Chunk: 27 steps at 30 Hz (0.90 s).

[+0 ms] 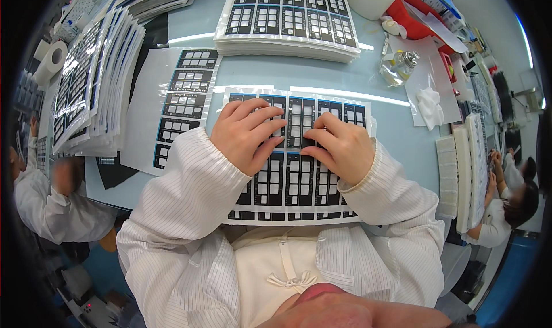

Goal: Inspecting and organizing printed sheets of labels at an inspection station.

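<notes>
Under both hands lies a printed sheet (293, 181) of black label panels, each with rows of pale rectangular windows. My left hand (247, 133) rests palm down on its upper left part, fingers spread and holding nothing. From the right, my right hand (343, 145) touches a black label panel (296, 118) in the upper middle of the sheet. Its thumb and forefinger are bent, with a small gap between their tips; the other fingers curl beneath the hand and are partly hidden. The panel lies between my two hands.
Beyond the sheet sits a thick stack of similar sheets (287, 17). More sheets pile up at left (98, 80), beside a single-column label sheet (184, 100). A glass bottle with a metal top (398, 68) and crumpled white tissue (430, 106) lie right. Co-workers sit on both sides.
</notes>
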Each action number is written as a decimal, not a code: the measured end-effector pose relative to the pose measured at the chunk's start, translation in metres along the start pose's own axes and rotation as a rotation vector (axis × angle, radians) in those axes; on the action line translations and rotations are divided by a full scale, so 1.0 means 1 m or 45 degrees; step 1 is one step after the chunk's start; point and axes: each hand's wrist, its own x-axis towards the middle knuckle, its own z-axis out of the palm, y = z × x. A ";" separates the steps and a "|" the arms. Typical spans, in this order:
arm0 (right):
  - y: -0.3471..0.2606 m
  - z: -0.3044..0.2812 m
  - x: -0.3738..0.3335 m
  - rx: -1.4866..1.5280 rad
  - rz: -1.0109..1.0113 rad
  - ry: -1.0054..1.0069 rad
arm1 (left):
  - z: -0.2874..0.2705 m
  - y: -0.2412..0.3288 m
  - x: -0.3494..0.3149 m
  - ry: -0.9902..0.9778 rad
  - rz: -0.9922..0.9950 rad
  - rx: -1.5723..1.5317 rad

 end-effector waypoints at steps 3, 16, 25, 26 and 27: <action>0.000 0.000 0.000 -0.017 -0.008 0.001 | 0.001 0.000 0.000 -0.032 0.036 -0.035; 0.001 0.001 -0.001 -0.003 0.028 -0.011 | 0.003 0.002 0.000 -0.110 0.106 0.015; 0.001 -0.001 -0.004 0.011 0.039 0.003 | 0.006 0.003 -0.001 -0.146 0.131 0.049; 0.001 -0.003 -0.005 -0.004 0.034 0.022 | 0.007 0.003 -0.001 -0.139 0.133 0.036; 0.001 -0.006 -0.005 -0.007 0.040 0.027 | 0.007 0.003 0.000 -0.141 0.140 0.035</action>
